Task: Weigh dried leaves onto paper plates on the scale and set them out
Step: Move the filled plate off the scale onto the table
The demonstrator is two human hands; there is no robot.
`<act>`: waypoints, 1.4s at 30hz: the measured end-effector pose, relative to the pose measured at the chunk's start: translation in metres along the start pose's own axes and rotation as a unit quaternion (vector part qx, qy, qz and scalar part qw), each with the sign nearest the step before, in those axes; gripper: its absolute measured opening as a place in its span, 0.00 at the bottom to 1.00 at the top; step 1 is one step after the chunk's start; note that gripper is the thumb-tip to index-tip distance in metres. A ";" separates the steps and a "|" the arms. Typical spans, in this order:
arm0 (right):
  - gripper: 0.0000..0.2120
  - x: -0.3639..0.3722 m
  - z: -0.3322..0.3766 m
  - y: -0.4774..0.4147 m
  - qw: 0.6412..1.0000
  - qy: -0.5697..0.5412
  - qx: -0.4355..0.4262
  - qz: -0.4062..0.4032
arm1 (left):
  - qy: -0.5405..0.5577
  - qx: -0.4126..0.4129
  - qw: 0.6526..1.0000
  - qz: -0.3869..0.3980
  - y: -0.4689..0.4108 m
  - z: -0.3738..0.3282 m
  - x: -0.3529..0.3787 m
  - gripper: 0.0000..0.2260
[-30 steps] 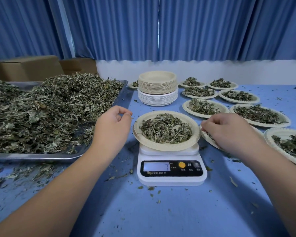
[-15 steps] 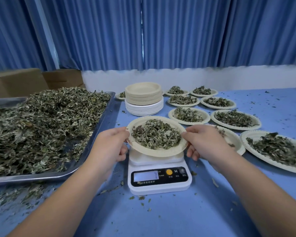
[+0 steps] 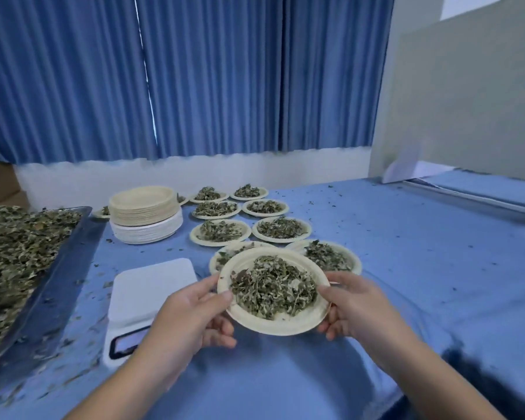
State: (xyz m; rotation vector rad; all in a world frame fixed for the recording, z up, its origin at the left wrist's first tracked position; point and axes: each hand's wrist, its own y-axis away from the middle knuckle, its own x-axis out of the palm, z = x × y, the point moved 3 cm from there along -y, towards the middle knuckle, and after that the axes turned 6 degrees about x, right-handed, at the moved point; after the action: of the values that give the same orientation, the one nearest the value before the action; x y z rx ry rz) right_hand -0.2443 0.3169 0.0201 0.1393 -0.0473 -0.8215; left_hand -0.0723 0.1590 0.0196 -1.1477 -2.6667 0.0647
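From my end, both hands are on one paper plate (image 3: pixel 273 327), held in the lower centre of the frame, lifted off the table. My left hand (image 3: pixel 191 316) grips its left rim, thumb curled over the top edge and fingers folded underneath. My right hand (image 3: pixel 355 307) pinches the right rim the same way — thumb on top, fingers below. The plate carries a loose heap of dried leaves (image 3: pixel 273 289) and sits roughly level, just right of the scale (image 3: pixel 152 286), whose white platform shows at centre left with its display partly hidden behind my left wrist. Behind the held plate, filled plates (image 3: pixel 281 228) run in two rows toward the upper centre; it partly covers the nearest two. A stack of plates (image 3: pixel 144 207) stands left of those rows, tan ones over white. At the left edge a metal tray (image 3: pixel 52 286) holds a large pile of loose leaves. Crumbs of leaf dot the blue tablecloth (image 3: pixel 422 268). Blue curtains (image 3: pixel 194 71) fill the top of the frame — a grey partition (image 3: pixel 467 101) stands at upper right
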 end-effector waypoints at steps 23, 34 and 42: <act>0.08 -0.161 -0.024 0.036 0.987 0.085 0.073 -0.117 | -0.223 -0.113 0.954 0.167 -0.002 0.048 0.164 0.09; 0.17 -0.170 -0.023 0.036 0.947 0.247 0.054 -0.201 | -0.281 -0.111 0.941 0.155 -0.007 0.050 0.158 0.04; 0.11 -0.138 0.018 0.040 0.928 0.254 -0.083 -0.261 | -0.313 -0.011 0.950 0.010 -0.031 0.019 0.102 0.11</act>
State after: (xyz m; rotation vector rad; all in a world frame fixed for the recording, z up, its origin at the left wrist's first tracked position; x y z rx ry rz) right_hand -0.3113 0.4432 0.0457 0.2059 0.5707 -1.2936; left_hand -0.1669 0.2123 0.0259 -1.3368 -3.1964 0.4794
